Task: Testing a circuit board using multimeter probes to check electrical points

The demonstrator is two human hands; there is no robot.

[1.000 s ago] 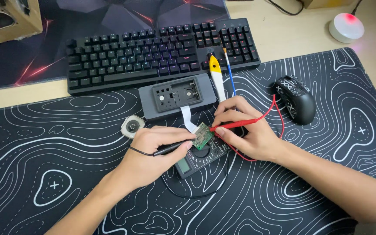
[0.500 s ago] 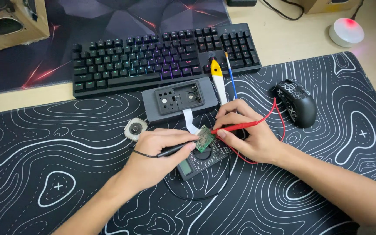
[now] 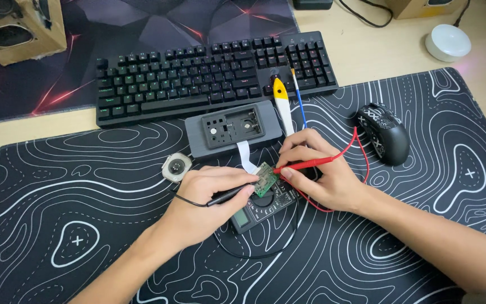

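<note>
Seen from above, two bare hands are working close together at the middle of a black desk mat (image 3: 85,236) patterned with white contour lines. The left hand (image 3: 209,202) is pinching a black probe (image 3: 229,195) between thumb and fingers, its tip pointing at a small green circuit board (image 3: 265,179). The right hand (image 3: 316,174) is pinching a red probe (image 3: 305,164), its tip touching the same board from the other side. The board is sitting tilted between the two hands, just above a dark multimeter (image 3: 262,205) that is lying on the mat, partly hidden by the hands. Red and black leads are looping around the meter. A white ribbon cable (image 3: 247,156) is running from the board up to a grey case (image 3: 232,128) just behind it. A round silver part (image 3: 176,167) is lying left of the case. A black keyboard (image 3: 209,76) is lying further back, a yellow-tipped tool (image 3: 282,101) and a thin blue brush (image 3: 299,104) beside the case, and a black mouse (image 3: 383,132) to the right.
</note>
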